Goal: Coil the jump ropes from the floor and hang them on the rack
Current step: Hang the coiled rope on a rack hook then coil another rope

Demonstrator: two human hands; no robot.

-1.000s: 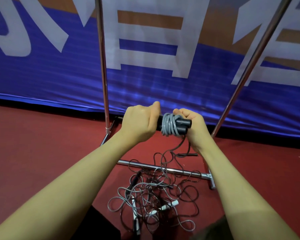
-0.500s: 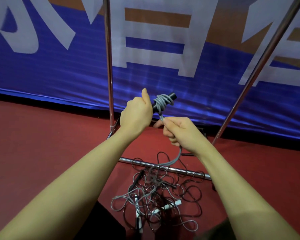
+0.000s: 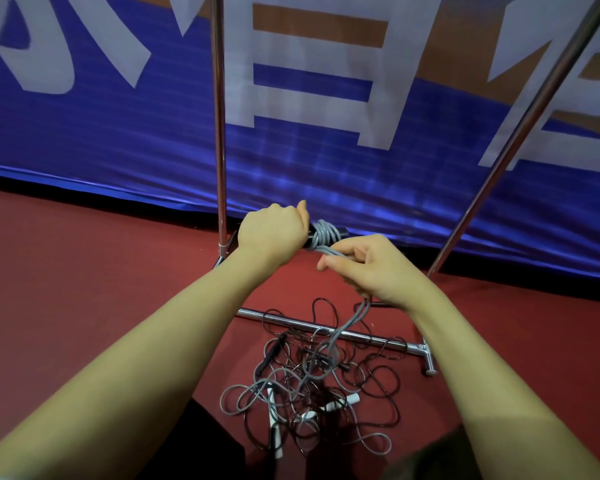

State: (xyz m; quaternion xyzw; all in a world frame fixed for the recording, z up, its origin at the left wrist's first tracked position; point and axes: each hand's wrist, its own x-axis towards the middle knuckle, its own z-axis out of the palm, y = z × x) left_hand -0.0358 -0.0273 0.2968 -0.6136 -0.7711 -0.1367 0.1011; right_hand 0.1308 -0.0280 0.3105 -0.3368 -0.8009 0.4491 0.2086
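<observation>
Since half a second ago the handles came down level and the right hand [image 3: 378, 268] rose beside the coil [image 3: 324, 235] — its fingers pinching the grey rope [image 3: 359, 311], the left hand [image 3: 272, 232] gripping the handles — so keep the strand taut and lay each turn beside the last, drawing slack gently from the tangle on the floor [image 3: 84, 289].

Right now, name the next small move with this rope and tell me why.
Probably another wrap: the right hand should carry the grey rope around the handles that the left hand grips. Only a few turns sit there, and rope still trails into the tangle on the floor.
</observation>
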